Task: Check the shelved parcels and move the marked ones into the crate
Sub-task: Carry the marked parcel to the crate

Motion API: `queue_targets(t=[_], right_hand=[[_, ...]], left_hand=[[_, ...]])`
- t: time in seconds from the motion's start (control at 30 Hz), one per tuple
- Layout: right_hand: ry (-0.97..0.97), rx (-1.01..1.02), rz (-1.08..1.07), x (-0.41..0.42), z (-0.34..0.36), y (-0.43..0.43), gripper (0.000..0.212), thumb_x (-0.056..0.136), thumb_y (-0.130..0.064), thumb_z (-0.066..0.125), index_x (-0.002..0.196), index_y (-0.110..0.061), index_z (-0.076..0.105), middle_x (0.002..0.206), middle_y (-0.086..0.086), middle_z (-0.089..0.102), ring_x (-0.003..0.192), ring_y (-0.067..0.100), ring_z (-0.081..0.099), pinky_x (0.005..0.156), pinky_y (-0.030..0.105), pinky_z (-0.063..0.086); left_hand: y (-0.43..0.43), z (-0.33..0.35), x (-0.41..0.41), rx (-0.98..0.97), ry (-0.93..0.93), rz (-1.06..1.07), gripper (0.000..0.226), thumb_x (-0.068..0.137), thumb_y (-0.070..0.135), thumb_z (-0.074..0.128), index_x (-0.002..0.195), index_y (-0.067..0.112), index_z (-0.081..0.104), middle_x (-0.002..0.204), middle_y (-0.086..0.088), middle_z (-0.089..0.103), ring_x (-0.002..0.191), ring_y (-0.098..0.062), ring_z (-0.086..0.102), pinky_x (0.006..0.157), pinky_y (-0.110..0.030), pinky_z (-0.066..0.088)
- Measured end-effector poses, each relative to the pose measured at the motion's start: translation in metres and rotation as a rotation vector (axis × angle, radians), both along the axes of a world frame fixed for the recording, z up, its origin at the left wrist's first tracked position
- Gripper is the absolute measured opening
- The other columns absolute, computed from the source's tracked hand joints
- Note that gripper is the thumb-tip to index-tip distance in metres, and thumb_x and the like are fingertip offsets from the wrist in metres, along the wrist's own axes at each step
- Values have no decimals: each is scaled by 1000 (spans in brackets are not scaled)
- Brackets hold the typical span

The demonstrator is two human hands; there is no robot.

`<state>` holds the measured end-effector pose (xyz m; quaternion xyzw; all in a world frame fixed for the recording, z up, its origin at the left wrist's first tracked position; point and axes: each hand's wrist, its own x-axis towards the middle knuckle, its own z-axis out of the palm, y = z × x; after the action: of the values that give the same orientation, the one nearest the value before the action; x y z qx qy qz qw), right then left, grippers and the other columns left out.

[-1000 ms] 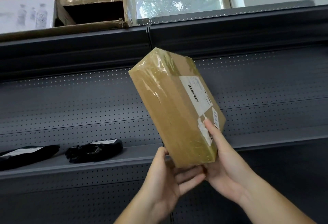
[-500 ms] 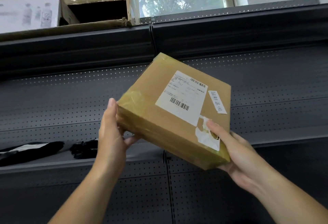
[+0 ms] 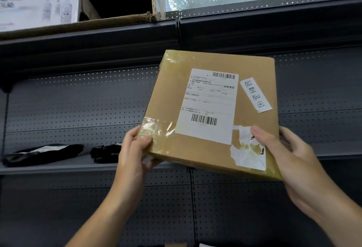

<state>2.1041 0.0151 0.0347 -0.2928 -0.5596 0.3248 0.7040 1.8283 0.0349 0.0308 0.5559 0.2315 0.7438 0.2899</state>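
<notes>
Parcel [image 3: 213, 107] at frame center, brown cardboard box held up before grey shelving [image 3: 78, 100], label side facing camera. Left hand [image 3: 135, 152] grips its lower left corner, thumb on top; right hand [image 3: 290, 158] grips the lower right edge. Handwritten white slip [image 3: 255, 95] stuck right of the printed shipping label [image 3: 208, 105]. Two black bags [image 3: 45, 152] lie on the shelf at left.

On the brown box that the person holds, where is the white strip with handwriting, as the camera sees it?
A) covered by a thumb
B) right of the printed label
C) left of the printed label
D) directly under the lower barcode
B: the handwritten strip lies tilted to the right of the printed label, near the upper right corner of the cardboard box.
</notes>
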Motion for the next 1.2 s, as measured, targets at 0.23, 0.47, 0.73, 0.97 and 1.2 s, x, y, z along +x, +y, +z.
queue_targets(t=[0.23,0.47,0.73,0.97,1.2], right_hand=[[-58,52,-80,-12,-14,-30,55,71,-47,79,122,-30,68,109,-4,78,96,19,77,87,44,58],[-115,-4,-188,-43,-41,-85,52,70,-47,78,118,-29,72,108,-4,78,97,17,76,87,40,56],[-115,-245,-396,-62,-125,-163,43,70,-45,76,111,-32,73,102,-7,79,90,16,77,85,40,55],[-40,-533,-598,-27,-223,-263,51,70,-44,78,119,-31,70,105,-10,78,90,14,77,78,36,56],[107,-705,-812,48,-308,-348,43,79,-43,78,120,-35,69,99,-19,76,86,-2,72,77,26,52]], left_hand=[[-15,-24,-11,4,-63,-52,64,69,35,63,130,17,56,107,1,72,89,-11,69,79,-33,51],[-38,-66,-40,-50,-81,-94,45,74,29,58,118,31,62,111,8,74,103,-15,69,100,-48,50],[-67,-165,-50,-234,48,-197,46,69,41,65,115,44,65,121,14,69,111,-16,67,101,-58,50],[-117,-276,21,-553,123,-435,37,80,24,62,117,31,61,106,12,73,97,-14,71,90,-47,52],[-163,-338,134,-697,344,-620,35,78,23,65,112,29,61,113,-3,69,96,-18,66,82,-42,53]])
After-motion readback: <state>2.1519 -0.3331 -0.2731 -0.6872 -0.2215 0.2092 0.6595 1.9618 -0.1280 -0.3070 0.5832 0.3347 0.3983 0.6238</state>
